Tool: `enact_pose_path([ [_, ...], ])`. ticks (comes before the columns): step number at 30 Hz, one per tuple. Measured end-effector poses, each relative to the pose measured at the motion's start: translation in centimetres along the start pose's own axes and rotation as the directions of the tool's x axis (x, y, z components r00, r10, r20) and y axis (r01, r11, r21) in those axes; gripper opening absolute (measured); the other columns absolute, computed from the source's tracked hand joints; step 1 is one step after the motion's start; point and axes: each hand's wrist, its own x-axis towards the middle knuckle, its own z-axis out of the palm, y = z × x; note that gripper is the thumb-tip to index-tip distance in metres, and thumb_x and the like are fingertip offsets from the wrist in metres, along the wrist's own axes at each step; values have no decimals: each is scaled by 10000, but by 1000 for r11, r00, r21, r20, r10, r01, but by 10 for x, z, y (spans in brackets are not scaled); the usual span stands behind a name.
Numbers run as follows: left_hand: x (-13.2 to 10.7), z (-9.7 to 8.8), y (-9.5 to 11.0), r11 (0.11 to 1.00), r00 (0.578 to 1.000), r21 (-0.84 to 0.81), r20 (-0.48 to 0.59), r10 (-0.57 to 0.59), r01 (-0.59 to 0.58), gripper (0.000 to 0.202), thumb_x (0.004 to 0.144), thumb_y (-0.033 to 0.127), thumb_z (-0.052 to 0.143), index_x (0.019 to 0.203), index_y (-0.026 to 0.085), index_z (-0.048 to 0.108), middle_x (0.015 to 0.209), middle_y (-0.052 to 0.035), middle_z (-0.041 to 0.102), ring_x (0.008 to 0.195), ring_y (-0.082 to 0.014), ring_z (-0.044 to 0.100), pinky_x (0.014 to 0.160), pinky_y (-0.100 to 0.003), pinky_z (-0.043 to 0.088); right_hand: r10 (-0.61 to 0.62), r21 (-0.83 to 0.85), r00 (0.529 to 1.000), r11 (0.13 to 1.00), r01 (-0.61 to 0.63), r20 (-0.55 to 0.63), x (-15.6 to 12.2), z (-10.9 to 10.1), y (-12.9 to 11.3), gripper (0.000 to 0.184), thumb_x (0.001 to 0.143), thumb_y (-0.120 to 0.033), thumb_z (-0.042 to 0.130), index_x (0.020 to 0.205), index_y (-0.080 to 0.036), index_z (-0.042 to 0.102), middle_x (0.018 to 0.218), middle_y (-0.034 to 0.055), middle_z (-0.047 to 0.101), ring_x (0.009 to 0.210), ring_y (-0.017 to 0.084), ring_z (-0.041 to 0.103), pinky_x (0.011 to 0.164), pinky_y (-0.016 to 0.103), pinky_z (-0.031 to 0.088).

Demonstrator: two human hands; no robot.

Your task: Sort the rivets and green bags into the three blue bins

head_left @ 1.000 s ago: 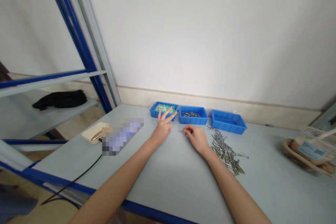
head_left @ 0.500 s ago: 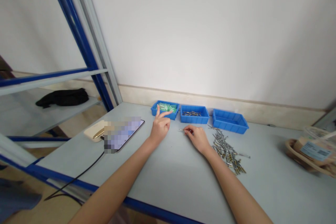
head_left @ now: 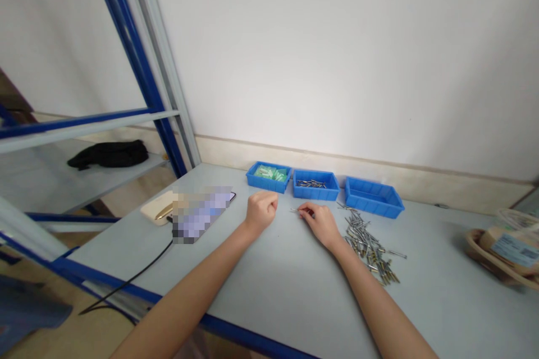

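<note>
My left hand [head_left: 261, 214] is closed in a fist over the table, just in front of the left blue bin, and nothing shows in it. My right hand [head_left: 320, 223] pinches a thin silver screw [head_left: 293, 210] between thumb and fingertips, its free end pointing left. Beside the right wrist lies a loose pile of screws [head_left: 364, 238], silver with some brass-coloured parts. More small metal pieces [head_left: 311, 183] lie in the middle blue bin [head_left: 316, 193]. Small green-and-white packets [head_left: 272, 173] fill the left blue bin [head_left: 266, 183].
An empty blue bin [head_left: 373, 202] stands right of the other two, along the wall. On the left are a phone [head_left: 206, 219], a cream-coloured object [head_left: 155, 207] and a black cable [head_left: 130, 279]. A brown container [head_left: 501, 255] sits at the right.
My left hand had two fingers stretched out and has now folded them into a fist. The right hand keeps its pinch on the screw. The whole view has shifted slightly.
</note>
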Motion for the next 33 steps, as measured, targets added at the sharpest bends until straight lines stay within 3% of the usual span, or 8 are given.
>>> enact_pose_path([
  [5, -2, 1, 1, 999, 997, 50, 78, 15, -19, 160, 543, 49, 294, 466, 190, 285, 424, 20, 341, 431, -112, 347, 480, -241, 271, 64, 129, 998, 990, -60, -24, 3, 5, 7, 192, 806, -280, 488, 858, -196, 653, 735, 23, 709, 659, 180, 635, 675, 291, 442],
  [11, -4, 3, -2, 998, 993, 52, 110, 42, -47, 162, 543, 50, 293, 459, 189, 298, 415, 18, 349, 427, -113, 350, 480, -241, 271, 190, 443, 980, 885, -141, -67, 7, 11, 17, 296, 762, -264, 530, 1033, -162, 597, 788, 54, 726, 568, 158, 645, 639, 299, 505],
  [17, -5, 5, -4, 997, 989, 53, 139, 40, -48, 163, 544, 52, 296, 454, 187, 308, 415, 20, 350, 430, -111, 351, 492, -240, 273, 230, 534, 968, 834, -141, -103, 8, 9, 18, 330, 743, -277, 560, 1045, -150, 590, 786, 63, 726, 554, 159, 652, 647, 314, 527],
  [23, -4, 4, -2, 996, 984, 65, 166, 57, -68, 171, 560, 50, 303, 459, 188, 307, 419, 16, 354, 435, -115, 355, 488, -243, 272, 196, 467, 977, 873, -138, -79, 7, 9, 16, 280, 769, -263, 533, 1021, -162, 602, 800, 57, 723, 557, 151, 643, 622, 294, 513],
  [28, -4, 3, -2, 990, 975, 94, 209, 81, -103, 188, 578, 41, 312, 460, 185, 329, 431, 14, 367, 451, -118, 355, 505, -245, 285, 141, 157, 984, 980, -123, -112, 3, 5, 6, 211, 800, -241, 509, 967, -211, 633, 770, 16, 719, 661, 166, 658, 670, 289, 477],
  [33, -4, 2, -1, 988, 972, 81, 207, 111, -130, 204, 592, 37, 314, 456, 184, 350, 432, 11, 383, 453, -121, 359, 512, -249, 282, 88, -22, 989, 996, -92, -122, 0, 2, -3, 176, 795, -236, 531, 917, -240, 658, 791, 5, 713, 727, 179, 654, 686, 283, 447],
])
